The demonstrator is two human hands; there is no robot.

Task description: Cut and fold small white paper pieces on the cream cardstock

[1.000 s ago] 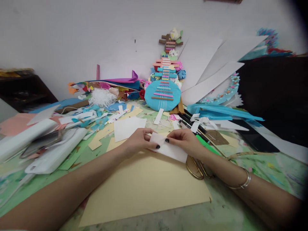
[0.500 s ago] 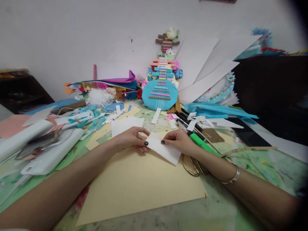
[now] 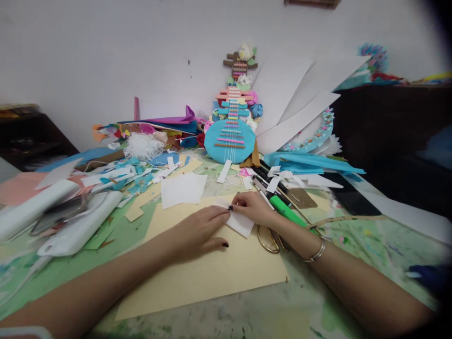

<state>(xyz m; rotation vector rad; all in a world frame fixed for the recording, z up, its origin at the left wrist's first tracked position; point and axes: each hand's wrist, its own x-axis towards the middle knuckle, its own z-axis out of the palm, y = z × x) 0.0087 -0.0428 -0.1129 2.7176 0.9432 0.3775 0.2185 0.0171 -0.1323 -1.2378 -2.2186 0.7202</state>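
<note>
A small piece of white paper (image 3: 241, 223) lies over a pale yellow sheet (image 3: 197, 278). My right hand (image 3: 252, 207) pinches the white paper near its upper edge. My left hand (image 3: 203, 229) rests flat at the paper's left side, with fingers stretched over its corner and thumb apart. Part of the paper is hidden beneath the fingers. Gold-handled scissors (image 3: 269, 242) lie just below my right wrist, partly covered by it. Beyond my left hand sits another white sheet (image 3: 183, 189).
A blue paper instrument model (image 3: 229, 141) leans at the back. Right of my hands are a green marker (image 3: 287, 212) and a black phone (image 3: 353, 194). On the left lie a white power strip (image 3: 79, 226) and scattered blue paper scraps (image 3: 141, 181).
The white paper has come down onto the yellow sheet. My left hand has gone from pinching its edge to lying flat on it. The view has shifted slightly.
</note>
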